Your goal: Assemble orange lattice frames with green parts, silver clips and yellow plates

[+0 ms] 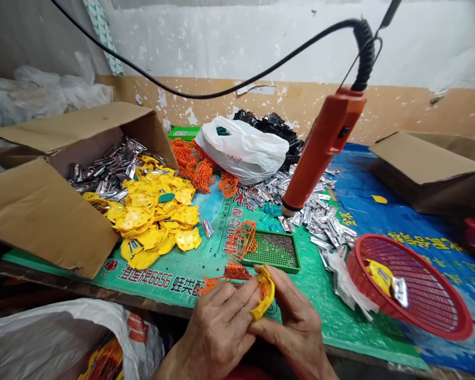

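Observation:
At the table's front edge, my right hand [298, 324] is closed around a curved yellow plastic part [267, 302], its thumb below and fingers above. My left hand [217, 324] is closed too, its fingers pressed against the hollow side of the same part. A bit of orange plastic [263, 290] shows inside the hollow; the left fingers partly cover it. Just beyond the hands lie orange plastic lattice pieces [243, 240] and a green tray [295, 264] of small metal pieces. An orange-red electric screwdriver [320, 148] hangs tip down above the table.
On the left, yellow parts [150, 211] lie heaped by a cardboard box [47, 211] of shiny metal pieces. More metal pieces [328, 227] spread behind the tray. A red basket [431, 316] stands right, with a white plastic bag [245, 150] behind. Another bag [63, 327] hangs front left.

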The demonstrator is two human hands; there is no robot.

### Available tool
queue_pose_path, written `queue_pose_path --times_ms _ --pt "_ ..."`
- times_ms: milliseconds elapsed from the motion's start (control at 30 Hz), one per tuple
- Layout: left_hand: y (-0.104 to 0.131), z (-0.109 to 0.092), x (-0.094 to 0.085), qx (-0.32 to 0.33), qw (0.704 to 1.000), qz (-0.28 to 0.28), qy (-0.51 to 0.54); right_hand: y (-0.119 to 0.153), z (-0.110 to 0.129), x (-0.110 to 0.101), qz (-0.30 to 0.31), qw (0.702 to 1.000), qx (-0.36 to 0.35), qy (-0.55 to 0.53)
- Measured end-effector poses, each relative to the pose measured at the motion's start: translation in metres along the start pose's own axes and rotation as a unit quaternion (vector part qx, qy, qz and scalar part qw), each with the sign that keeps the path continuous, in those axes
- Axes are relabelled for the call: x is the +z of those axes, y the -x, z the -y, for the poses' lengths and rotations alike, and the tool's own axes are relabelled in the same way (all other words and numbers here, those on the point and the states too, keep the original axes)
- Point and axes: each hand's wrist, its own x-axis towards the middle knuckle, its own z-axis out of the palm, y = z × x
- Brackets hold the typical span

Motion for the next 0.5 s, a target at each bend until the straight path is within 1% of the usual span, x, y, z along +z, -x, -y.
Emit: queue_pose_path --times_ms 67,167,233,300,367,400,433,500 --pt "-0.002 -0.001 -0.004 -0.024 0.999 -0.004 0.023 -0.005 0.001 -0.003 0.019 0.999 0.018 -0.035" --pt "-0.008 -0.004 -0.01 -0.05 0.994 -0.008 0.093 -0.017 0.003 -0.008 0.054 0.988 0.066 -0.126" --pt "-0.013 -0.005 -0.013 -0.074 0.985 0.005 0.153 -0.025 0.005 -0.01 0.057 0.978 0.101 -0.173" --pt "-0.016 -0.004 -0.018 -0.117 0.967 0.038 0.223 -0.032 0.01 -0.009 0.053 0.969 0.125 -0.206" --pt "-0.019 0.0 -0.023 -0.176 0.932 0.093 0.305 -0.038 0.017 -0.007 0.064 0.956 0.154 -0.242" --pt "-0.019 0.002 -0.026 -0.213 0.904 0.129 0.348 -0.04 0.021 -0.006 0.076 0.945 0.179 -0.263" --pt "-0.02 0.005 -0.028 -0.254 0.868 0.165 0.393 -0.041 0.024 -0.005 0.089 0.932 0.208 -0.282" --pt "-0.019 0.01 -0.03 -0.34 0.779 0.215 0.481 -0.044 0.03 -0.004 0.106 0.91 0.264 -0.302"
